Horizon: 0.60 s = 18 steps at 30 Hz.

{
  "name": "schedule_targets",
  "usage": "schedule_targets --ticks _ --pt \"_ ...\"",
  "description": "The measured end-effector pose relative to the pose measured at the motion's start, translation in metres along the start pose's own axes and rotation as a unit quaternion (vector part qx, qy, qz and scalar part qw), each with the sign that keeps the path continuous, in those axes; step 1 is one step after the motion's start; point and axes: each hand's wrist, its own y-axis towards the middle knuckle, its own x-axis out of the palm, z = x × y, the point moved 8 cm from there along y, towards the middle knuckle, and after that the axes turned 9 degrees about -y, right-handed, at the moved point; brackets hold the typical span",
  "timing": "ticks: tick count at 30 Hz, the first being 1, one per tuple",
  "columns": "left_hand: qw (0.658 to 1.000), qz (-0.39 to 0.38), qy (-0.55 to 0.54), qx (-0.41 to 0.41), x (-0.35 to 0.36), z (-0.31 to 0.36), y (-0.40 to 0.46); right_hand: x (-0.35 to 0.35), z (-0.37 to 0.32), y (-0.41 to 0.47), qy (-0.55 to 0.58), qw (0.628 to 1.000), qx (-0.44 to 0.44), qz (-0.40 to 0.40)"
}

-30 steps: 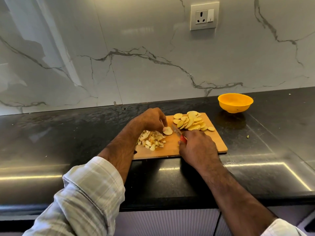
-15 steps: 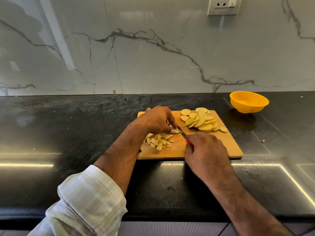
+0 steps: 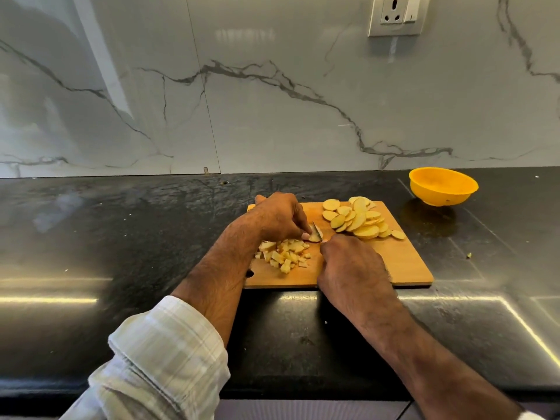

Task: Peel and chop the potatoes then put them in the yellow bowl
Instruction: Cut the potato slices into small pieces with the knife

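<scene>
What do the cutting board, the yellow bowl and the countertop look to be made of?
Cutting board: wood or bamboo, matte tan with faint grain. Yellow bowl: probably plastic, uniform colour, smooth, soft sheen. Countertop: polished black stone, likely granite, mirror-like streaks of reflected light.

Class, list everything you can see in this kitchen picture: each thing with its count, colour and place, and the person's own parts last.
cutting board: one, wooden, on the counter
potato slices: a pile, pale yellow, board's far right
diced potato: a heap, pale yellow, board's left
knife: one, blade between the hands
yellow bowl: one, counter right of board
counter: black
socket: one, white, on the marble wall
left hand: steadies a potato piece
right hand: grips the knife
</scene>
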Motion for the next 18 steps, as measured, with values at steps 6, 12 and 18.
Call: schedule_targets --ticks 6,12,18 --pt "1.000 0.011 0.013 0.007 0.000 -0.003 0.000 -0.004 0.017 -0.002 0.064 0.994 0.041 0.081" --pt "1.000 0.009 0.020 0.011 -0.001 -0.001 -0.001 -0.001 0.000 -0.019 0.019 0.998 0.016 0.052" --pt "1.000 0.011 0.009 -0.004 -0.002 -0.002 -0.001 -0.002 -0.018 -0.013 -0.006 1.000 -0.005 0.005"
